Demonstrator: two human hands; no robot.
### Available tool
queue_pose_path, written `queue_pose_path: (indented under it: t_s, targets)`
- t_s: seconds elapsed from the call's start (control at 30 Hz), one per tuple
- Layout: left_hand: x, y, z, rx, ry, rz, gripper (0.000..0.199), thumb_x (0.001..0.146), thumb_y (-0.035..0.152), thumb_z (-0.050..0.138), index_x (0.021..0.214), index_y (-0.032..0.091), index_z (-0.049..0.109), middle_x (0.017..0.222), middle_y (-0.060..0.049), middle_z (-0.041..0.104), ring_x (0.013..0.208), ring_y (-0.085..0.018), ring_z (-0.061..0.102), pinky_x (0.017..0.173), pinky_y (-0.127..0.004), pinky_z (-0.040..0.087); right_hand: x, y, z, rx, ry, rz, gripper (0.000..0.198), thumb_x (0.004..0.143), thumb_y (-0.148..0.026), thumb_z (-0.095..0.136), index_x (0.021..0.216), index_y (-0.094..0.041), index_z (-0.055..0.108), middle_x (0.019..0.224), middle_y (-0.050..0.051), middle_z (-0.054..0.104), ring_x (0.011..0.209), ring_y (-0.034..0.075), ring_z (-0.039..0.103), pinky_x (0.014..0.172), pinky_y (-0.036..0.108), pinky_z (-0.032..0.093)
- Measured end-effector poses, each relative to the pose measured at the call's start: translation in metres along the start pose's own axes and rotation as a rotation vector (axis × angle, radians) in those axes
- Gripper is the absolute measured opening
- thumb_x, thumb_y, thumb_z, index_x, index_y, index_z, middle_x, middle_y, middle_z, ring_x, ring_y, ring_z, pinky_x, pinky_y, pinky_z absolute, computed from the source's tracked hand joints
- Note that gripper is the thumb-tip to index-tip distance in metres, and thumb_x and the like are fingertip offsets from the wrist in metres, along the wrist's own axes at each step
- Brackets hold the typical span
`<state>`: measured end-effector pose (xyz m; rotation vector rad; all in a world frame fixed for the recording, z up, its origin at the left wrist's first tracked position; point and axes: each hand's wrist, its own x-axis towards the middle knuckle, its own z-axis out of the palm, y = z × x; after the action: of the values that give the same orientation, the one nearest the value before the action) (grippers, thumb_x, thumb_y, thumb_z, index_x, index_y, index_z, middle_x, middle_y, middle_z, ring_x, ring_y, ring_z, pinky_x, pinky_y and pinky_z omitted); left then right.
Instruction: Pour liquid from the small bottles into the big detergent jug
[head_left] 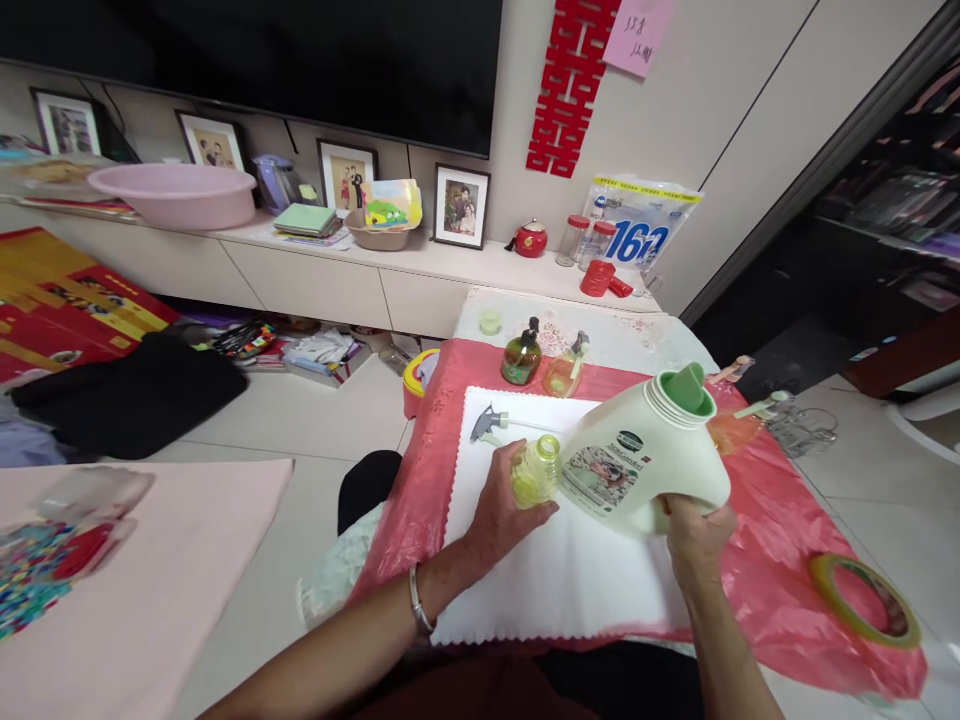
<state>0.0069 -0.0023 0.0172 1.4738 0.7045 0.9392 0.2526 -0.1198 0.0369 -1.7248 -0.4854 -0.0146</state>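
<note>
My left hand (pixel 501 512) is wrapped round a small yellow-green see-through bottle (pixel 537 474), whose neck is uncapped and points up. My right hand (pixel 694 530) grips the handle of a large pale laundry detergent jug (pixel 637 450). The jug tilts to the upper right with its green spout uncovered, and its lower part is close beside the small bottle. A grey spray trigger head (pixel 489 424) lies on the white scalloped mat (pixel 555 600) beyond my left hand. Behind the mat stand a dark green pump bottle (pixel 522 358) and a yellowish spray bottle (pixel 564 374).
Red plastic sheeting (pixel 765 560) covers the table under the mat. A roll of tape (pixel 865 600) lies at its right. Orange spray bottles (pixel 731 430) stand behind the jug. Red jar (pixel 530 240), glass jars and picture frames line the cabinet. A pink table (pixel 225 560) with beads is at left.
</note>
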Motion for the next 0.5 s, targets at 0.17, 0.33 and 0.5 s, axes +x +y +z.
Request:
queue_pose_path:
  t_s: [0.17,0.33,0.5]
  targets:
    - [0.009,-0.015,0.006,0.08,0.017,0.093,0.088,0.064,0.027,0.086,0.138,0.024,0.039,0.136,-0.012,0.05,0.129,-0.035,0.051,0.111,-0.059,0.043,-0.004,-0.015,-0.008,-0.043,0.015,-0.022,0.03,0.059,-0.041,0.072,0.061,-0.016,0.056,0.057,-0.003,0.051,0.053,0.011,0.045,0.047,0.023,0.036]
    - [0.009,-0.022,0.007,0.134,0.021,0.101,0.09,0.064,0.021,0.086,0.14,0.024,0.038,0.136,-0.012,0.05,0.13,-0.034,0.052,0.112,-0.059,0.043,-0.003,-0.038,-0.037,-0.151,0.071,-0.038,0.03,0.055,-0.04,0.075,0.062,-0.016,0.059,0.06,-0.002,0.053,0.057,0.012,0.046,0.048,0.023,0.036]
    - [0.011,-0.021,0.005,0.193,0.005,0.124,0.092,0.062,0.023,0.088,0.14,0.023,0.039,0.138,-0.013,0.049,0.131,-0.036,0.052,0.113,-0.059,0.044,-0.003,-0.061,-0.073,-0.266,0.117,0.01,0.031,0.05,-0.038,0.076,0.069,-0.016,0.064,0.065,0.0,0.056,0.062,0.014,0.048,0.054,0.026,0.039]
